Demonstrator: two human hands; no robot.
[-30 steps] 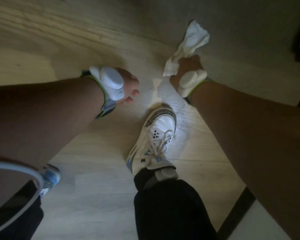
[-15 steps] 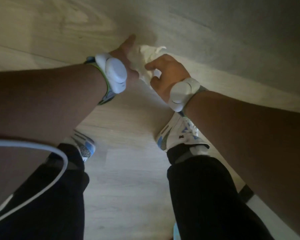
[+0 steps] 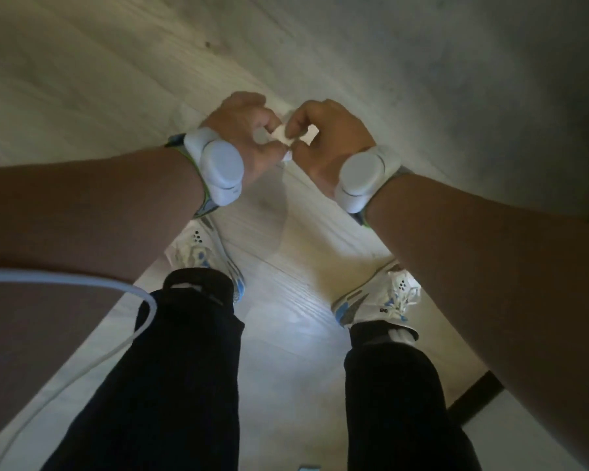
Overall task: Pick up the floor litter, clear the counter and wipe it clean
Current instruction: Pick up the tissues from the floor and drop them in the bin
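I see my white sneakers (image 3: 378, 300) down on the pale wood floor (image 3: 286, 317). Above them my left hand (image 3: 249, 130) and right hand (image 3: 327, 137) both pinch one crumpled white tissue (image 3: 284, 134) between them. I think a bit could tear off and fall if I pull my hands apart.

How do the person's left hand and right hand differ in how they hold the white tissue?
The left hand grips the white tissue from the left, knuckles up, fingers tucked under. The right hand grips it from the right, thumb and curled fingers showing. Both wear a white wrist device.
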